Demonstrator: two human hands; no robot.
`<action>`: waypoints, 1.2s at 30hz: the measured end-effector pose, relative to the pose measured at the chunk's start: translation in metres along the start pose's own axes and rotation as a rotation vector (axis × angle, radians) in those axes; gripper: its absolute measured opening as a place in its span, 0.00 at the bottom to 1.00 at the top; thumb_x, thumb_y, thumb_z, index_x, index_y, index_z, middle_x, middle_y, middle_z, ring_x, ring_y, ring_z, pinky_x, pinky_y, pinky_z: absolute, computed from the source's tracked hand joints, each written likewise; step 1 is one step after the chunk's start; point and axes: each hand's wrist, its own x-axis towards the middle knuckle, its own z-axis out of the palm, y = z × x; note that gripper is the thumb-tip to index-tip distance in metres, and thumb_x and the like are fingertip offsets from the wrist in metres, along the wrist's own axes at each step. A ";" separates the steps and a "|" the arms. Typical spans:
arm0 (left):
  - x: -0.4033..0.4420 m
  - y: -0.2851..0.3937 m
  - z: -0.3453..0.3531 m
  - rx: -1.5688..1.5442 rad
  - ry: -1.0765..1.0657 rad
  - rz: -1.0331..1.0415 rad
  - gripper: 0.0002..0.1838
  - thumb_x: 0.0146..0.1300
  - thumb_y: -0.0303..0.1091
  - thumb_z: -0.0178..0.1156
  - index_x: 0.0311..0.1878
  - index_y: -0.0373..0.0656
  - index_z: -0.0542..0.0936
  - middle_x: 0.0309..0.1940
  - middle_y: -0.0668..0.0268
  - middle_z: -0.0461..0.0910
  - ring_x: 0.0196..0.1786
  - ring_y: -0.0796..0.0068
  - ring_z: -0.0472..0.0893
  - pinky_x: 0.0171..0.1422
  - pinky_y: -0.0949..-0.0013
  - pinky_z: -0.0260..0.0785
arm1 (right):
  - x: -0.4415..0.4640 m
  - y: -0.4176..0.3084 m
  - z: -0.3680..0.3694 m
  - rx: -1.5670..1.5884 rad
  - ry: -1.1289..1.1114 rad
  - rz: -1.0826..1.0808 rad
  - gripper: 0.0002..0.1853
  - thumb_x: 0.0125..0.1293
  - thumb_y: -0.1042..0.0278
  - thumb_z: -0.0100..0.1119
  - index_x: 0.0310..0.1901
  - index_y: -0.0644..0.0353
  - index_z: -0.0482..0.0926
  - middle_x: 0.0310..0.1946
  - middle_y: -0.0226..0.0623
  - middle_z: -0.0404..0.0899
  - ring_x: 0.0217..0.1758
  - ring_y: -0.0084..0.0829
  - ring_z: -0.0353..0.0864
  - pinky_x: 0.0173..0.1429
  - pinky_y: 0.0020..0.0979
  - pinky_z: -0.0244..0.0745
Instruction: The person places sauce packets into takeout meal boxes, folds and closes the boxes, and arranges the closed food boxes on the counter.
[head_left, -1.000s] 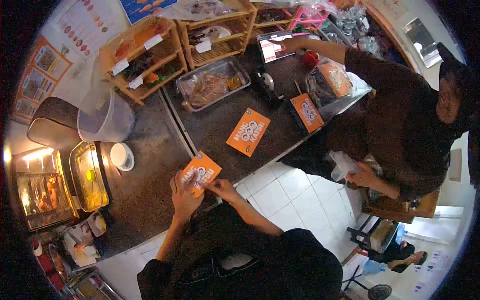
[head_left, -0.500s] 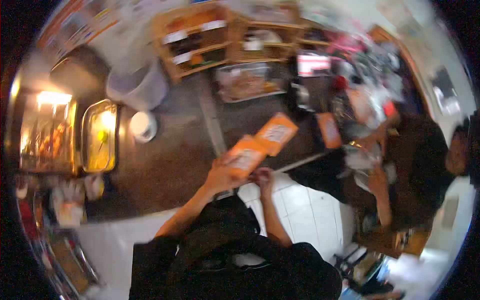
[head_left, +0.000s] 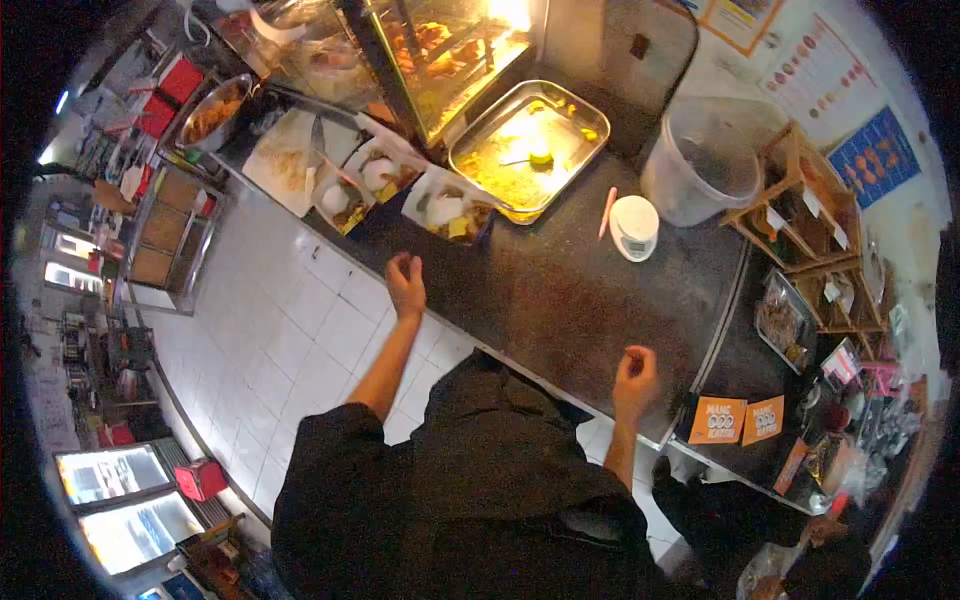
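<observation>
My left hand (head_left: 406, 285) hovers by the counter's front edge, loosely curled, with thumb and fingers apart and nothing visible in it. Nearest to it is an open food box (head_left: 447, 205) with white rice and yellow pieces inside. Two more filled boxes stand behind: one box (head_left: 382, 168) and another box (head_left: 340, 198). My right hand (head_left: 636, 382) is over the front edge further right, half curled, with a gap between thumb and fingers and nothing visible held. Two orange printed boxes, a left one (head_left: 717, 421) and a right one (head_left: 763, 420), rest on the counter to its right.
A metal tray (head_left: 530, 150) holds yellow food and a green-handled utensil beside a lit display case (head_left: 450, 60). A white scale (head_left: 634, 228), a clear tub (head_left: 705, 165) and a wooden shelf (head_left: 800, 215) line the back. Another person's dark sleeve (head_left: 740, 525) shows at lower right.
My view has swung left. The orange boxes, earlier at my left hand, now lie on the counter to the right. Both hands have moved apart, and the filled food boxes have come into view.
</observation>
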 end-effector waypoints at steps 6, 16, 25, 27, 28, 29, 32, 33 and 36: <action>0.113 -0.034 0.011 -0.169 -0.309 -0.348 0.29 0.69 0.44 0.64 0.68 0.41 0.73 0.52 0.58 0.81 0.53 0.64 0.81 0.53 0.65 0.77 | 0.092 -0.187 0.165 -0.106 -0.071 -0.808 0.31 0.59 0.69 0.68 0.65 0.58 0.68 0.51 0.47 0.80 0.59 0.48 0.79 0.63 0.42 0.73; 0.096 -0.022 -0.011 0.215 -0.671 0.013 0.21 0.65 0.40 0.64 0.57 0.37 0.81 0.40 0.58 0.87 0.43 0.68 0.86 0.49 0.64 0.78 | 0.087 -0.179 0.198 -0.449 -0.741 -0.601 0.29 0.57 0.60 0.69 0.63 0.34 0.78 0.56 0.42 0.74 0.65 0.51 0.71 0.61 0.51 0.72; 0.006 0.053 0.004 0.081 -0.595 0.223 0.36 0.69 0.48 0.60 0.71 0.31 0.66 0.69 0.43 0.69 0.72 0.44 0.67 0.76 0.51 0.57 | -0.003 -0.058 0.186 0.011 -0.383 -0.425 0.23 0.68 0.63 0.63 0.64 0.49 0.76 0.71 0.49 0.60 0.74 0.56 0.62 0.71 0.50 0.68; 0.005 0.050 0.016 0.045 -0.773 0.074 0.39 0.67 0.52 0.63 0.70 0.30 0.67 0.67 0.42 0.70 0.69 0.44 0.71 0.73 0.52 0.61 | 0.002 -0.053 0.196 0.249 -0.278 -0.217 0.25 0.69 0.66 0.62 0.67 0.56 0.72 0.70 0.49 0.61 0.73 0.48 0.65 0.70 0.46 0.70; 0.010 0.070 0.013 0.103 -0.856 0.119 0.39 0.66 0.53 0.64 0.69 0.30 0.68 0.65 0.41 0.71 0.67 0.45 0.73 0.71 0.52 0.63 | 0.005 -0.064 0.189 0.320 -0.228 -0.085 0.27 0.70 0.65 0.63 0.68 0.58 0.70 0.70 0.48 0.63 0.72 0.45 0.66 0.70 0.45 0.71; 0.018 0.075 0.012 0.190 -1.005 0.156 0.37 0.67 0.52 0.63 0.67 0.30 0.70 0.63 0.42 0.73 0.63 0.45 0.74 0.68 0.51 0.65 | 0.002 -0.071 0.185 0.325 -0.109 -0.046 0.30 0.70 0.66 0.63 0.72 0.58 0.66 0.70 0.48 0.64 0.73 0.44 0.66 0.70 0.41 0.71; 0.028 0.024 0.016 0.375 -1.066 0.608 0.30 0.71 0.50 0.61 0.60 0.30 0.73 0.54 0.45 0.76 0.53 0.50 0.78 0.58 0.51 0.68 | -0.009 -0.008 0.214 0.039 -0.063 0.014 0.32 0.70 0.55 0.63 0.71 0.60 0.67 0.69 0.50 0.68 0.73 0.50 0.67 0.68 0.43 0.72; 0.036 0.001 0.026 0.203 -1.241 0.462 0.28 0.72 0.50 0.60 0.58 0.31 0.74 0.51 0.47 0.76 0.50 0.53 0.77 0.56 0.53 0.68 | -0.006 -0.015 0.199 0.072 -0.185 0.121 0.32 0.70 0.51 0.63 0.69 0.62 0.69 0.66 0.51 0.71 0.69 0.50 0.71 0.66 0.44 0.73; 0.028 0.034 0.036 -0.127 -1.382 0.166 0.26 0.72 0.50 0.61 0.56 0.34 0.73 0.45 0.53 0.75 0.47 0.63 0.76 0.54 0.59 0.69 | -0.012 -0.025 0.174 0.141 -0.184 0.256 0.30 0.67 0.46 0.65 0.57 0.64 0.73 0.50 0.49 0.79 0.53 0.46 0.80 0.55 0.44 0.74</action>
